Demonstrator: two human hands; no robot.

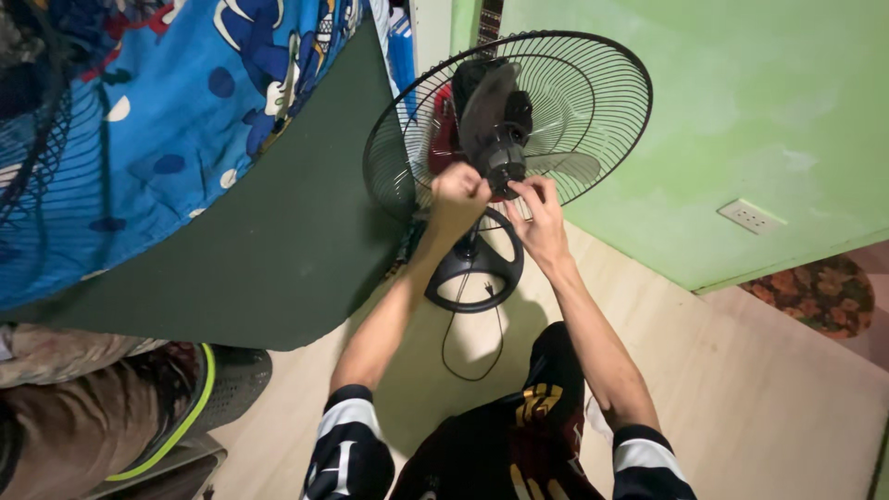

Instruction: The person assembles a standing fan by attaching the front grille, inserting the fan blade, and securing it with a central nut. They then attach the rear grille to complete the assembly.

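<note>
Left hand point(460, 190) fingers closed, seemingly gripping the fan hub point(505, 162); right hand point(540, 218) fingers pinch it inside the rear grille point(593, 102).

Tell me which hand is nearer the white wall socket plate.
Right. The right hand is at the fan's black hub, on the side toward the white wall socket plate; the left hand grips farther away, across the hub.

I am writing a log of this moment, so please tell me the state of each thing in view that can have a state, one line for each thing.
Fan: front grille off, blades exposed, rear guard in place, standing on its round base.
Fan blades: still mounted on the hub.
Left hand: closed in a fist at the hub.
Right hand: fingers pinching at the hub.
Power cord: lying loose on the floor.
Wall socket: nothing plugged in.
</note>
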